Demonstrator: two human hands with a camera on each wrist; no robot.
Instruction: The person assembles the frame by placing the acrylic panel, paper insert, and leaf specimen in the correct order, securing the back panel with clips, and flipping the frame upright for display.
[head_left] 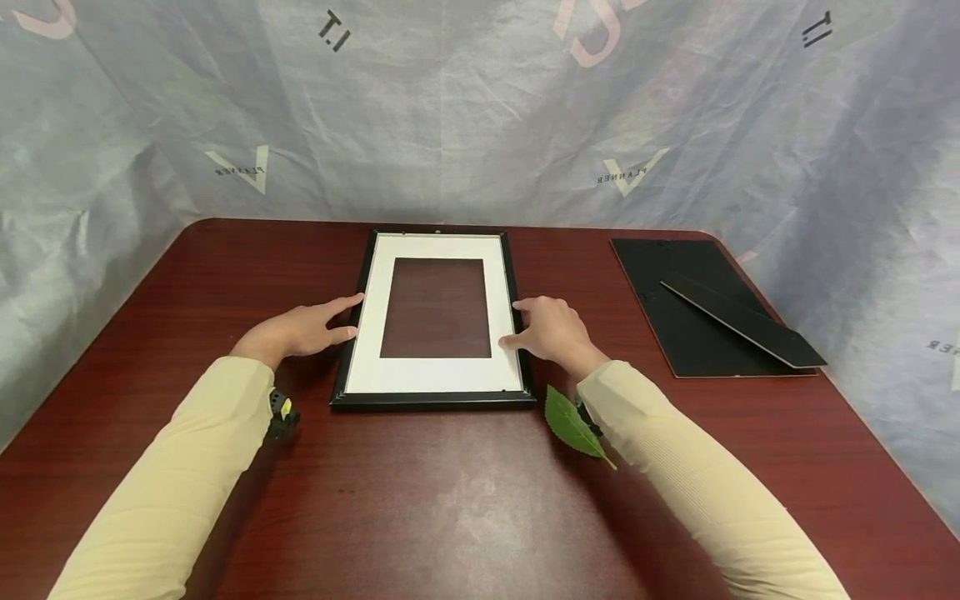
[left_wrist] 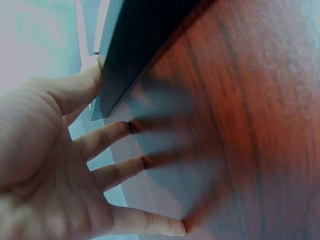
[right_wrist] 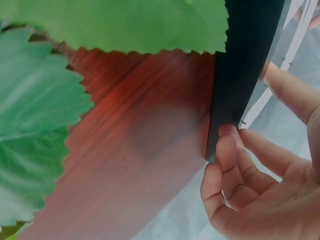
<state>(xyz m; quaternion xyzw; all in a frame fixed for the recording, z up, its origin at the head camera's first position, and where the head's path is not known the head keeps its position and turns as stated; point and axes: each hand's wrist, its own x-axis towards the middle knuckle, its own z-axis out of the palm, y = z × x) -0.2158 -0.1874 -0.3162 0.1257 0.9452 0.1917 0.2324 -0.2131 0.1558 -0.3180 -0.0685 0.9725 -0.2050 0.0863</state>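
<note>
A black picture frame (head_left: 435,401) lies on the table, with a white mat (head_left: 435,375) inside its border. Brown shows through the mat's rectangular window. At its left side, my left hand (head_left: 303,329) touches the border with spread fingers. The left wrist view has the thumb against the frame's side (left_wrist: 140,40) and the other fingertips down on the wood. Across from it, my right hand (head_left: 555,329) pinches the right border. Its thumb lies over the inner edge, and curled fingers (right_wrist: 232,165) meet the outer side.
A black backing board (head_left: 652,287) with a raised stand leg (head_left: 738,325) lies at the table's right. One green leaf (head_left: 572,421) is beside my right wrist, and leaf parts (right_wrist: 125,25) fill the right wrist view's upper left. A printed grey sheet (head_left: 442,117) hangs behind the table.
</note>
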